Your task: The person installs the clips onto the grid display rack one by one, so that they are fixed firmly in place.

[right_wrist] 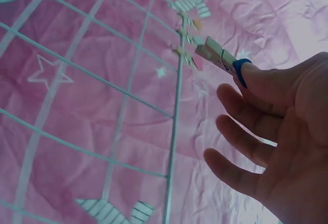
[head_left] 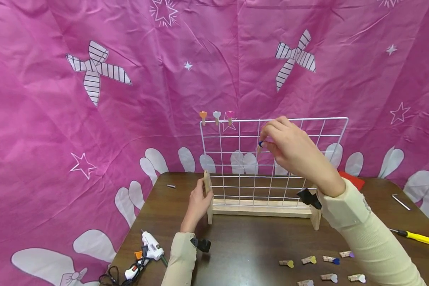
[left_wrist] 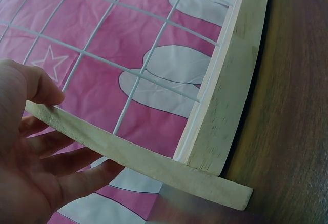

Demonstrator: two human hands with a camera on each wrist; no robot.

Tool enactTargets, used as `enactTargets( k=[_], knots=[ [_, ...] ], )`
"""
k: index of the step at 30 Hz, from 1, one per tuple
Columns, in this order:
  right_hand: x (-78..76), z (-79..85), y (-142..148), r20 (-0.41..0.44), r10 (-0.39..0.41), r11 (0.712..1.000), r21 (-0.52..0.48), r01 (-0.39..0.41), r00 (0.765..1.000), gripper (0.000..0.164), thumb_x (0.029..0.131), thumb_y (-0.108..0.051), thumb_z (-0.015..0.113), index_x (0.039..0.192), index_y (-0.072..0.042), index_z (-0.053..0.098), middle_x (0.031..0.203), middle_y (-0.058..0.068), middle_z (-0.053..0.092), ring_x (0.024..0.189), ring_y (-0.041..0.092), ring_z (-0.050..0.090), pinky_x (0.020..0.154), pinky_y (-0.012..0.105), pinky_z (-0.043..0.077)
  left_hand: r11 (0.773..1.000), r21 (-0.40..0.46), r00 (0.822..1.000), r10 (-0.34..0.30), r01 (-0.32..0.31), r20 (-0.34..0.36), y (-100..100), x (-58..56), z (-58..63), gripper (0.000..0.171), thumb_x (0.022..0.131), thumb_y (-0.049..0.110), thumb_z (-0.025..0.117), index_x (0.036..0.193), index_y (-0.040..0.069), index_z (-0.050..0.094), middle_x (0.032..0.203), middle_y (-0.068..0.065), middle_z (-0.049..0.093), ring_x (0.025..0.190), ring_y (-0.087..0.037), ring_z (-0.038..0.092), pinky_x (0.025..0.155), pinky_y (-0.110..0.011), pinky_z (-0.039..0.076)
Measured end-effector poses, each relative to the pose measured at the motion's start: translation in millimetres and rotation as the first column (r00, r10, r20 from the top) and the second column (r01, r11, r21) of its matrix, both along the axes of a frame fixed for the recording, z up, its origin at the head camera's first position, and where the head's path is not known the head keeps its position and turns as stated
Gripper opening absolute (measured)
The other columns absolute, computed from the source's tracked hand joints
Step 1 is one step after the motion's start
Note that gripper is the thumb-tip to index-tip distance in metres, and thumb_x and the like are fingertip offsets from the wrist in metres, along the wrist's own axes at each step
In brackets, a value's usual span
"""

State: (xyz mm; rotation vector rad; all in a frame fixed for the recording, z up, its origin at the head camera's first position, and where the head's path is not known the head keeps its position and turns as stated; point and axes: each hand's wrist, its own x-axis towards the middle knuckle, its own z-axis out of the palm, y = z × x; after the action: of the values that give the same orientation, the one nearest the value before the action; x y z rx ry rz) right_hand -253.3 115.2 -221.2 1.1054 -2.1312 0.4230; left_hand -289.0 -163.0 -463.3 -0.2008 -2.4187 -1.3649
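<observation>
A white wire grid rack (head_left: 329, 118) stands upright in a wooden base (head_left: 261, 209). My left hand (head_left: 199, 201) grips the wooden side post (left_wrist: 148, 160), thumb on one face and fingers behind it. Raised in front of the grid, my right hand (head_left: 289, 147) pinches a small wooden clothespin (right_wrist: 216, 54) with a blue heart on its end, between thumb and forefinger; the other fingers are spread. In the right wrist view it is apart from the top bar. Clothespins with an orange heart (head_left: 203, 115), a white heart (head_left: 216, 115) and a pink heart (head_left: 230, 115) sit on that bar at the left.
Several loose heart clothespins (head_left: 309, 260) lie at the front right of the table. A glue gun (head_left: 151, 244) with its cord is at the front left, a screw (head_left: 171, 186) behind it. On the right are a yellow screwdriver (head_left: 423, 238), a hex key (head_left: 401, 202) and a red item (head_left: 352, 181).
</observation>
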Motion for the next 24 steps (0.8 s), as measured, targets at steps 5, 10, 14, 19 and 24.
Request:
enactTargets(
  k=[5,10,14,19,24],
  knots=[
    [-16.5,27.9,-16,-0.055,-0.075,0.997,-0.002,0.075,0.996,0.012,0.079,0.002,0.063,0.084,-0.008,0.059,0.09,0.003,0.059,0.091,0.023,0.048,0.065,0.039,0.043,1.0,0.004,1.0,-0.001,0.001,-0.01,-1,0.1,-0.4,0.047,0.086,0.012,0.056,0.131,0.009,0.042,0.12,-0.018,0.057,0.111,-0.03,0.054,0.087,-0.047,0.046],
    [-29.0,40.5,-31,-0.116,-0.144,0.989,0.025,0.148,0.983,0.007,0.081,-0.001,0.063,0.08,-0.007,0.058,0.086,0.004,0.057,0.095,0.027,0.046,0.068,0.042,0.041,1.0,0.002,1.0,0.002,-0.002,0.003,-1,0.9,-0.2,0.047,0.086,0.012,0.056,0.131,0.01,0.042,0.12,-0.016,0.057,0.111,-0.028,0.054,0.087,-0.045,0.047],
    [-38.8,42.4,-40,-0.152,-0.17,0.982,0.058,0.18,0.974,0.008,0.081,-0.004,0.064,0.077,-0.006,0.058,0.087,0.006,0.056,0.096,0.029,0.046,0.069,0.043,0.04,1.0,0.0,1.0,0.005,-0.005,0.009,1,1.7,-0.3,0.047,0.086,0.012,0.056,0.131,0.01,0.042,0.121,-0.015,0.057,0.111,-0.028,0.054,0.087,-0.045,0.047],
    [-47.6,42.7,-45,-0.133,-0.205,0.971,0.094,0.218,0.97,0.005,0.081,-0.004,0.062,0.078,-0.006,0.059,0.09,0.007,0.057,0.095,0.03,0.046,0.069,0.044,0.041,1.0,0.003,1.0,-0.002,0.002,0.014,2,1.5,-1.5,0.047,0.087,0.012,0.056,0.131,0.01,0.041,0.122,-0.016,0.056,0.111,-0.028,0.054,0.086,-0.045,0.047],
    [-50.7,45.0,-47,-0.018,-0.228,0.967,0.109,0.229,0.973,0.001,0.083,-0.006,0.06,0.084,-0.006,0.06,0.092,0.008,0.059,0.091,0.031,0.047,0.068,0.044,0.043,1.0,0.003,1.0,0.001,-0.001,0.011,0,-1.0,-1.9,0.047,0.087,0.013,0.056,0.132,0.011,0.041,0.121,-0.016,0.056,0.11,-0.028,0.054,0.085,-0.046,0.047]
  ],
)
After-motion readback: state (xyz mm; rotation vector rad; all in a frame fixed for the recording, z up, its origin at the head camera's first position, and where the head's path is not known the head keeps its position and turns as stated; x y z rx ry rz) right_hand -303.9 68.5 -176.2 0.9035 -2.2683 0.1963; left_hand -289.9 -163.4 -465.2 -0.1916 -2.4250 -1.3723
